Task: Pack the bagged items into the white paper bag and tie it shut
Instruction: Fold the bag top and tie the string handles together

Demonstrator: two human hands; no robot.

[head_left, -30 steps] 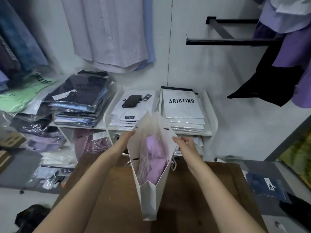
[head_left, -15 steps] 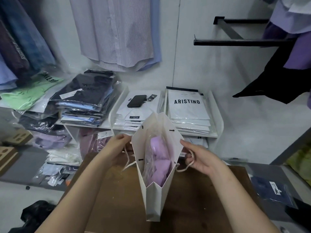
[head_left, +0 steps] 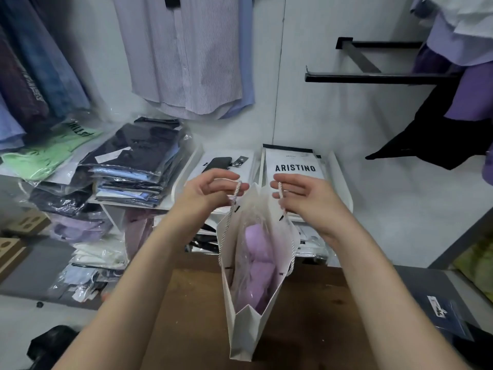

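Fingers of the left hand and right hand are clamped on one rope handle each. Nearest, the white paper bag is upright over the brown surface, with the purple bagged item inside. Farther up, the handles are held apart across the open mouth, so tying likely means crossing them.

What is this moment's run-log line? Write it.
left hand: pinches rope handle | right hand: pinches other handle | white paper bag: upright, open, lilac bagged item inside
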